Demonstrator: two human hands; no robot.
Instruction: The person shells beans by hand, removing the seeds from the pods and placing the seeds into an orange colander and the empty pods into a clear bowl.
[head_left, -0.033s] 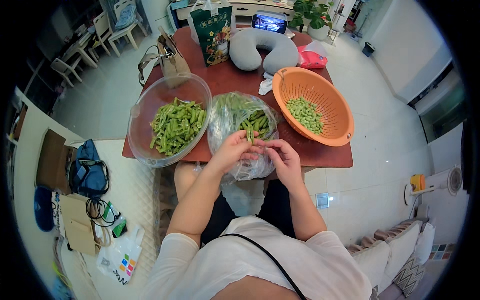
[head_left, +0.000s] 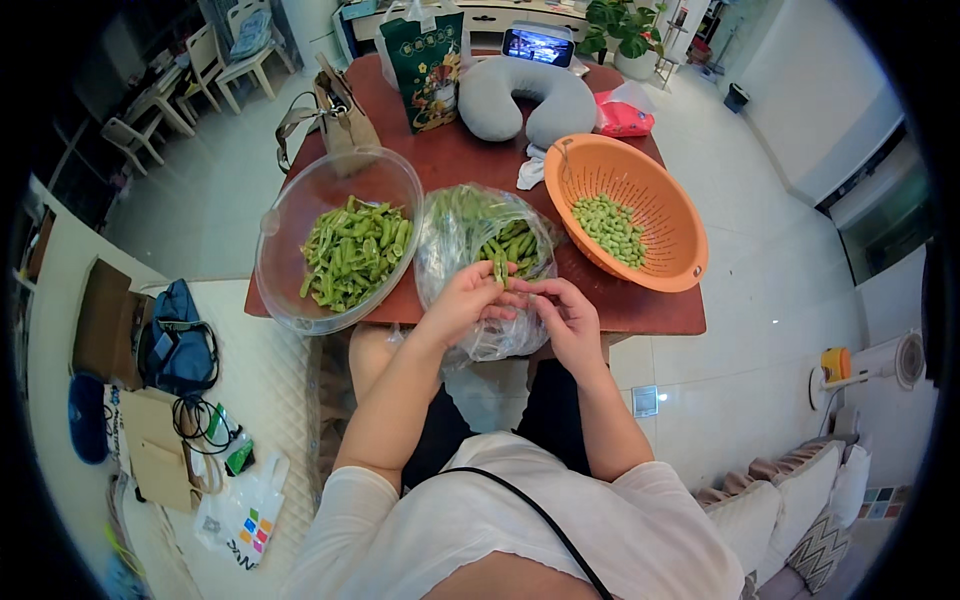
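Over a clear plastic bag [head_left: 440, 270] of green bean pods, my left hand [head_left: 468, 305] pinches a split pod [head_left: 501, 268] upright between thumb and fingertips. My right hand [head_left: 568, 318] meets it from the other side, its thumb and fingertips closed at the pod's lower end. To the left stands a clear plastic bowl [head_left: 283, 250] with a heap of opened green pods [head_left: 355, 250]. On the right an orange colander [head_left: 668, 205] is tilted and holds shelled green beans [head_left: 610, 228].
The dark red table [head_left: 640, 318] also bears a beige handbag [head_left: 345, 120], a green paper bag [head_left: 428, 75], a grey neck pillow [head_left: 490, 100], a propped phone [head_left: 538, 46] and a red tissue pack [head_left: 622, 112]. A padded seat [head_left: 270, 400] lies at left.
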